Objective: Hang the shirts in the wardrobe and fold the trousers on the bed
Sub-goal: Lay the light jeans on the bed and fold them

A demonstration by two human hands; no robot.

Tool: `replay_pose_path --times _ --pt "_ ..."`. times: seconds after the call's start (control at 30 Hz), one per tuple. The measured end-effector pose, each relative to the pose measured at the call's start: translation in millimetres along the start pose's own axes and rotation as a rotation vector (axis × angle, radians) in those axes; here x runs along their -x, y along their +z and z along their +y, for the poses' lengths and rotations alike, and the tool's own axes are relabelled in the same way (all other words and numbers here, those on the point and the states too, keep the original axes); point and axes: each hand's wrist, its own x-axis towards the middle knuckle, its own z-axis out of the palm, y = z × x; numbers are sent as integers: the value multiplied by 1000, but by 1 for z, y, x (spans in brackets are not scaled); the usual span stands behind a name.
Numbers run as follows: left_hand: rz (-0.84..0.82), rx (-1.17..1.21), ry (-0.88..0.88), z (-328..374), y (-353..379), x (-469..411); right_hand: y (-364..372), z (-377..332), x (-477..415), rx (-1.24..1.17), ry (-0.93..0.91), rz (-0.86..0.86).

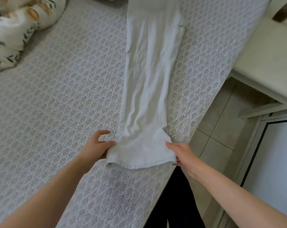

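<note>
White trousers (152, 76) lie stretched out lengthwise on the bed (57, 104), legs laid one on the other, hems nearest me and the waist running out of the top of the view. My left hand (96, 145) pinches the left corner of the hem between thumb and fingers. My right hand (182, 155) holds the right corner of the hem, fingers under the cloth at the bed's edge. The hem end is lifted slightly off the patterned bedspread.
Leaf-printed pillows (16, 30) lie at the top left of the bed. A pale bedside table (267, 60) stands to the right, over a tiled floor (221, 122). A white door or panel (274, 158) is at the far right. My dark-clad legs (177, 203) stand by the bed's edge.
</note>
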Motion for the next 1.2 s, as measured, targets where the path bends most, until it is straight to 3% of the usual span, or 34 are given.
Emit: replay_pose_path --times 0.17,0.3,0.37,0.43,0.5,0.6,0.97,1.07,1.2 --pt "-185 71 54 87 -8 -31 -24 -104 -17 -157 -80 -47" --pt "-44 394 130 143 2 -90 -33 -174 -65 -371 -197 95" --pt "86 248 119 146 7 -123 -37 -188 -96 -287 -243 262" --pt "98 -39 48 126 13 -142 -36 -176 -117 -130 -212 329" --pt "20 -164 -8 101 25 -149 -26 -147 -132 -31 -136 226" --pt "84 -178 44 72 33 -153 -14 -108 -131 138 -118 131" --pt "72 -178 137 46 26 -152 -23 -66 -127 245 -179 21" --pt "76 -182 173 44 24 -149 -28 -54 -121 212 -273 67" --pt "204 -247 206 36 33 -144 -22 -33 -115 261 -285 163"
